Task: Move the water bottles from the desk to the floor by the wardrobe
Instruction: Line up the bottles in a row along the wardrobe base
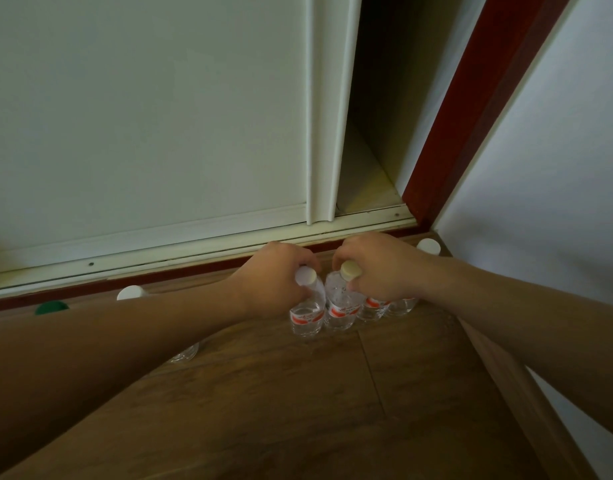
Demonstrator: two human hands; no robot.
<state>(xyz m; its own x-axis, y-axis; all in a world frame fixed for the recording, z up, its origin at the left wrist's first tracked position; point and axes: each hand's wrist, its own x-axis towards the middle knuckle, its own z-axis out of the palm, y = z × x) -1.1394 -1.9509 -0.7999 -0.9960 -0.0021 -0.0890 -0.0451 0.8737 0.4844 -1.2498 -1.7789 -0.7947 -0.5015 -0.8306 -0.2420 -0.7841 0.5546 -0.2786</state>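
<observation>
Two clear water bottles with red-and-white labels stand side by side on the wooden floor (298, 393) in front of the wardrobe. My left hand (270, 282) grips the neck of the left bottle (307, 315), which has a white cap. My right hand (381, 268) grips the neck of the right bottle (343, 306), which has a cream cap. More bottles (400, 306) stand in a row to the right, partly hidden under my right hand. A white cap (429, 246) shows in the corner.
The white sliding wardrobe door (142, 116) stands partly open, with a dark gap (384, 116) at its right. A red frame (471, 109) and a white wall (557, 185) bound the right side. A white cap (131, 292), a green cap (50, 307) and a bottle base (185, 355) show past my left arm.
</observation>
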